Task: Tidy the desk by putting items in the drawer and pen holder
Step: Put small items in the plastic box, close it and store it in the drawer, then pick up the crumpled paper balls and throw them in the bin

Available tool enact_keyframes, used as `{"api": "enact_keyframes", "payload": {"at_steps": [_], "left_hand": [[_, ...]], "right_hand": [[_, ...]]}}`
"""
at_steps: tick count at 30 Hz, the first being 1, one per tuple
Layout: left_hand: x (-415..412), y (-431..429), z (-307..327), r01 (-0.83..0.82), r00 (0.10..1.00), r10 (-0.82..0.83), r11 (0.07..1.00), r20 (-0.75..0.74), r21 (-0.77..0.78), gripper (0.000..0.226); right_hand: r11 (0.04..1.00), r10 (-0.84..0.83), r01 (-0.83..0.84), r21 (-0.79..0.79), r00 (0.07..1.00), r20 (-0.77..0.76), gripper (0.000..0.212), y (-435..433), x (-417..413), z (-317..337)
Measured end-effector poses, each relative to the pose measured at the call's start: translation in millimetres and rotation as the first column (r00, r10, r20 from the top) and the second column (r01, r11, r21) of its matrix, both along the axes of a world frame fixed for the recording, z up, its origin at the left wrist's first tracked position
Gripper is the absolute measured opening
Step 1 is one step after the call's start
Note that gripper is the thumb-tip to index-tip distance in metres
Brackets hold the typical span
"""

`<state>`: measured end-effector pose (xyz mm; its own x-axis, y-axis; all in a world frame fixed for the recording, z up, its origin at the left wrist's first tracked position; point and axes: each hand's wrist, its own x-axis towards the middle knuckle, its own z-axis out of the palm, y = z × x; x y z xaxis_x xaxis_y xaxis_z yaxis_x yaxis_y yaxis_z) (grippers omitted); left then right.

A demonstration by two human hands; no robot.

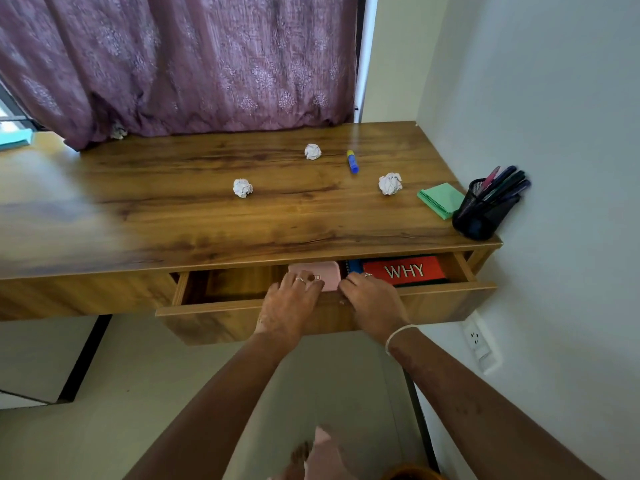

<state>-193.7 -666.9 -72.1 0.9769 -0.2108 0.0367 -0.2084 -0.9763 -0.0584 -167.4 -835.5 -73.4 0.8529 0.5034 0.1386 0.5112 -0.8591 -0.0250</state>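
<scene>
The table [207,216] has its drawer [207,323] pulled open on the near side, so things can go in. The right hand [375,304] curls its fingers over the drawer front to steady it. The left hand [289,303] lays its fingers flat on the pink case [330,271] inside, likely tucking it in.

glue stick [352,161] on desk [207,220] | sticky notes [440,199] left of pen holder [481,216] | book [403,270] in drawer [242,320], right
</scene>
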Motion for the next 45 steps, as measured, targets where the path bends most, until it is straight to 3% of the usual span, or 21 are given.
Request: {"api": "enact_keyframes", "payload": {"at_steps": [8,17,26,35,40,45], "left_hand": [[71,17,-8,-0.028,0.999,0.027,0.999,0.035,0.039,0.099],[96,30,-14,-0.011,0.999,0.012,0.999,0.031,-0.038,0.072],[97,33,-20,0.023,0.997,-0.021,0.999,0.076,-0.033,0.066],[85,39,-3,0.017,0.999,-0.014,0.996,0.036,-0.087,0.078],[58,72,8,-0.100,0.995,0.099,0.987,-0.007,-0.124,0.064],[21,115,19,-0.231,0.973,0.233,0.963,-0.002,-0.138,0.051]], "right_hand": [[0.998,-0.063,0.064,-0.029,0.997,0.040,0.065,18,60,-1],[0.991,-0.095,0.090,-0.103,0.994,-0.051,0.067,21,82,-18],[0.989,-0.102,0.099,-0.113,0.995,-0.017,0.062,23,76,-11],[0.975,-0.184,0.171,-0.144,0.979,-0.083,0.060,42,73,9],[0.972,-0.216,0.201,-0.124,0.969,-0.121,0.064,50,59,19],[0.982,-0.186,0.178,-0.069,0.971,-0.148,0.049,74,43,26]]}}
